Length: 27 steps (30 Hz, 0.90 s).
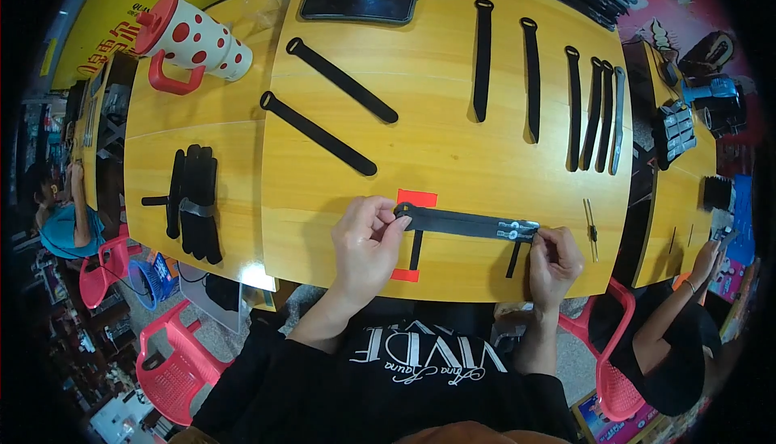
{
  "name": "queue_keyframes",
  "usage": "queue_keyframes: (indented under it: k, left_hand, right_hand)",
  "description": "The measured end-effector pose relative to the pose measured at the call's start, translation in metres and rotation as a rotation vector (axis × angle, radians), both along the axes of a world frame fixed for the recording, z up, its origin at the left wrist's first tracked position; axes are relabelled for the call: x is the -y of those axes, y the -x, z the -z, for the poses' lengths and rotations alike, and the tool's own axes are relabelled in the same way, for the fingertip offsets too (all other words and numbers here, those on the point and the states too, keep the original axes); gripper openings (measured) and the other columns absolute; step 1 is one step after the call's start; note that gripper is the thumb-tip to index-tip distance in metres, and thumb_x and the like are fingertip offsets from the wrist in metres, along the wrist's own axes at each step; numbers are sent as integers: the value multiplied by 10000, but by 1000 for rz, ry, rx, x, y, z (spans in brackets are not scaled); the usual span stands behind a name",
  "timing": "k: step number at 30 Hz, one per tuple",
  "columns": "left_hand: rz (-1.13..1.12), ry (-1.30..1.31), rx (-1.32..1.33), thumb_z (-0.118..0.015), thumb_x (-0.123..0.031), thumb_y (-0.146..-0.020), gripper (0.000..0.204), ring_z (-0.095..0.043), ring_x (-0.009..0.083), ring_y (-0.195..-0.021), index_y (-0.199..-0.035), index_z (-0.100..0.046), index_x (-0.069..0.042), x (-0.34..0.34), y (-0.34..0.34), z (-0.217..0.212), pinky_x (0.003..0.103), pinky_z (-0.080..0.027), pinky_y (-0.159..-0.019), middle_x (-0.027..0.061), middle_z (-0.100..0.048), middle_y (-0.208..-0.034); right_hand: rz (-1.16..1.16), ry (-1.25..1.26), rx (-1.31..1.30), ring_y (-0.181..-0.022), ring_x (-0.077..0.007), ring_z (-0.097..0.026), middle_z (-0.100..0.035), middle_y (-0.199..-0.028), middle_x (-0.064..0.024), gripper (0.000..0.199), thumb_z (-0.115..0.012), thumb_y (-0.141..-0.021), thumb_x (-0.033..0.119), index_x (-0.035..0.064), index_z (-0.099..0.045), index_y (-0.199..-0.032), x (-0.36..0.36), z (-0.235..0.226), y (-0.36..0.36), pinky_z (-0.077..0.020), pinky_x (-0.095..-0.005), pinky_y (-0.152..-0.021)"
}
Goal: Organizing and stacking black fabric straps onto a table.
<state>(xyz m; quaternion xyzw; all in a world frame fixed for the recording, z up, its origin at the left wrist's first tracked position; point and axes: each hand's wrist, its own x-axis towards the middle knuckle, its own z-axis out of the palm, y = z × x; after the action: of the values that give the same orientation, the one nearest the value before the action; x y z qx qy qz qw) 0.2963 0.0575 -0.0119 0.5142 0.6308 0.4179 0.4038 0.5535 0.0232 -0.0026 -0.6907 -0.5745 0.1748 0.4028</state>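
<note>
A black cable tie strap (461,223) is stretched level above the near edge of the yellow table (453,153). Its holed end is pinched in the fingers of my left hand (365,238). My right hand (554,266) grips the other end, where a clear tab and small white print show. Red tape pieces (419,197) lie behind and in front of the strap, near my left hand. A thin black strip (416,252) runs between them, partly covered by the strap. Another short black strip (512,261) pokes out beside my right hand.
Several loose black straps (343,80) are spread over the table's far half. A bundle of straps (198,202) lies left, below a dotted tumbler (198,44). A phone (360,0) rests at the back, and a thin rod (592,230) at right. Other people sit at both side tables.
</note>
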Motion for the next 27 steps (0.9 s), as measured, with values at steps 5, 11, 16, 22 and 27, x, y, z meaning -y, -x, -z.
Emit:
queue_keyframes:
  k: [5,11,16,22,27]
  left_hand:
    - [53,-16,-37,-674,116,-806,211,-548,41,-640,-969,-573,27,-1,4,-2,167,-422,-546,41,-569,-835]
    - [48,4,72,-629,135,-816,173,-545,41,-640,-955,-578,46,-3,12,0,175,-416,-541,68,-514,-993]
    - [150,-284,-122,-603,140,-810,211,-592,140,-702,-1001,-603,52,5,11,-12,228,-462,-580,114,-552,-990]
    - [475,-540,-658,-668,-18,-802,274,-511,374,-1091,-1051,-623,86,17,10,-13,459,-435,-901,205,-587,-1152]
    - [515,-536,-684,-680,-26,-791,330,-498,375,-1133,-1094,-615,86,16,13,-20,455,-415,-924,192,-588,-1170]
  right_hand:
    - [0,-13,-5,-553,-105,-466,-510,-656,-56,111,-600,-738,-123,-32,-615,-800,1,3,-1,-354,-232,-515]
    - [19,-3,-29,-585,-74,-450,-508,-652,-22,78,-598,-785,-106,-35,-629,-797,0,1,0,-349,-220,-542]
    - [-7,-59,-21,-546,-110,-465,-498,-645,-58,87,-605,-738,-104,-32,-614,-787,1,3,-4,-359,-241,-510]
    - [4,-126,33,-526,-145,-503,-538,-646,-81,73,-613,-743,-92,-26,-620,-774,2,12,-6,-383,-267,-498]
    - [67,-171,-49,-517,-152,-516,-559,-653,-96,65,-618,-771,-87,-23,-620,-762,7,8,2,-404,-273,-499]
